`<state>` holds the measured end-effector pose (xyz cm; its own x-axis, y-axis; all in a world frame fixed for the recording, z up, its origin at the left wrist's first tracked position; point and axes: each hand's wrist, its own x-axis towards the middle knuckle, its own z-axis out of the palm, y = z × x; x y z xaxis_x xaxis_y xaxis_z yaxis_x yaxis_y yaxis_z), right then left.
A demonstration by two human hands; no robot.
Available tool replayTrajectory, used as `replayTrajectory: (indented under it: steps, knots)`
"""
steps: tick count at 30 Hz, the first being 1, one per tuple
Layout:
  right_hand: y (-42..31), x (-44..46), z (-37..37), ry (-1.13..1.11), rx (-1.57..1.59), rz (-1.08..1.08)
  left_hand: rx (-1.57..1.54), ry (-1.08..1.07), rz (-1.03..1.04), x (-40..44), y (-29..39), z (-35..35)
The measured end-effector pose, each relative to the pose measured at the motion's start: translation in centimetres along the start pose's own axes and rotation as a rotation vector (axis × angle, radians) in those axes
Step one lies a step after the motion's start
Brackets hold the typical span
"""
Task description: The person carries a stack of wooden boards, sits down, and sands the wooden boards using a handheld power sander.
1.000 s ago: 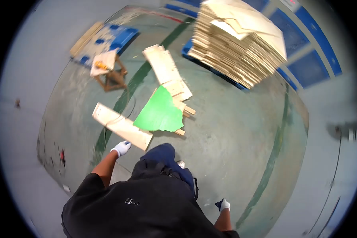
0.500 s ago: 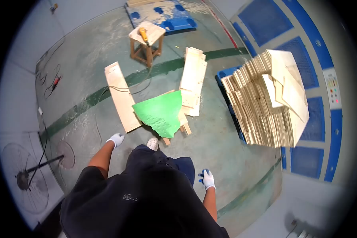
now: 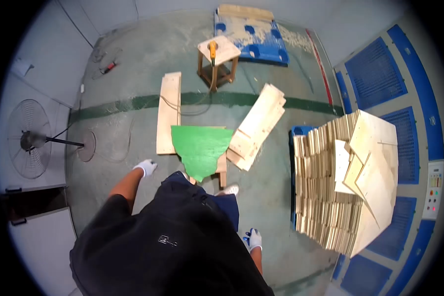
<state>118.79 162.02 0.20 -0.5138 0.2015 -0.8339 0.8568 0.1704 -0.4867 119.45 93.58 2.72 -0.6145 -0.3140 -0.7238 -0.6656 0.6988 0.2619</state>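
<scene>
My left hand (image 3: 146, 167), in a white glove, is stretched out to the left of my body with its fingers apart and nothing in it. The glove on my right hand (image 3: 253, 240) is white with blue fingertips. This hand hangs low by my right side, fingers parted, holding nothing. In front of me a green sheet (image 3: 202, 148) with a ragged near edge lies over a small wooden support, whose legs show beneath it. Pale wooden boards (image 3: 168, 113) lie to its left, nearest my left hand. More stacked boards (image 3: 261, 121) lie slanted to its right.
A wooden stool (image 3: 227, 49) bears a yellow corded power tool (image 3: 212, 50); its cord trails across the floor. Behind stands a blue pallet (image 3: 276, 55) strewn with shavings. A tall plywood stack (image 3: 325, 182) is on the right, before blue-grilled panels (image 3: 376, 64). A fan (image 3: 34, 140) stands left.
My view has turned, so the green sheet now looks squarer to me and the plywood stack sits lower in view. A white shoe now shows right of the sheet's support. Both hands remain empty.
</scene>
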Motion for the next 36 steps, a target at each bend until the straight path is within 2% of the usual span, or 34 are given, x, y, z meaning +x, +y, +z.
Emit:
replayTrajectory:
  steps: [2, 4, 6, 7, 8, 10, 11, 13, 17, 18, 20, 21, 25, 26, 29, 31, 32, 34, 36]
  knots:
    - [-3.5, 2.7, -2.9, -0.069, 0.072, 0.018, 0.09, -0.039, -0.112, -1.8, 1.2, 0.0]
    - [-7.9, 3.6, -5.3, -0.138, -0.046, 0.049, 0.104, 0.023, -0.172, -4.1, 3.7, -0.1]
    - [-10.3, 6.2, -8.1, -0.123, -0.004, -0.036, 0.26, 0.026, 0.18, -3.0, 3.3, 0.9]
    - [-12.2, 7.3, -9.2, -0.116, -0.064, -0.068, 0.113, 0.115, 0.077, -1.7, 3.0, 2.0]
    - [-14.2, 8.4, -9.8, -0.114, -0.086, -0.082, 0.008, 0.161, 0.067, -2.5, 4.7, 1.5]
    - [-17.5, 10.1, -10.0, -0.119, 0.042, -0.143, -0.03, 0.156, -0.034, -2.1, 6.1, 1.3]
    - [-19.3, 10.1, -9.8, -0.154, 0.045, -0.194, -0.039, 0.156, -0.032, -3.0, 7.6, 1.4]
    - [-24.0, 8.5, -8.3, -0.227, -0.009, -0.283, -0.111, 0.162, -0.156, -4.4, 11.3, 0.4]
    - [-29.8, 3.9, -3.8, -0.359, -0.132, -0.394, 0.041, 0.019, -0.174, -2.5, 14.7, -0.1]
    - [-30.4, 3.4, -2.6, -0.38, -0.143, -0.395, 0.046, 0.019, -0.16, -1.3, 15.3, -0.5]
    - [-30.7, 2.9, -0.2, -0.409, -0.055, -0.379, 0.12, -0.163, -0.024, 1.3, 16.1, -1.9]
    - [-30.5, 3.0, 0.7, -0.432, -0.034, -0.358, 0.095, -0.177, -0.037, 2.1, 17.1, -3.0]
    - [-29.7, 5.0, 4.0, -0.455, 0.084, -0.264, 0.232, -0.078, -0.002, 4.8, 23.2, -9.4]
    - [-30.2, 5.0, 4.5, -0.44, 0.084, -0.223, 0.213, -0.043, 0.079, 8.6, 22.5, -9.6]
    - [-32.1, 6.2, 6.4, -0.405, 0.12, -0.128, 0.109, -0.053, 0.06, 12.5, 27.1, -14.4]
    - [-34.9, 7.3, 7.4, -0.351, -0.021, -0.012, -0.073, 0.058, 0.16, 15.6, 29.1, -16.4]
    - [-36.9, 8.1, 7.9, -0.332, -0.068, -0.004, -0.119, 0.039, 0.152, 17.8, 29.3, -16.5]
    - [-41.0, 9.8, 10.6, -0.308, -0.217, 0.01, -0.281, 0.074, 0.273, 22.8, 28.4, -17.3]
    - [-45.2, 12.2, 13.1, -0.253, -0.277, 0.011, -0.396, 0.069, 0.256, 28.8, 25.7, -16.0]
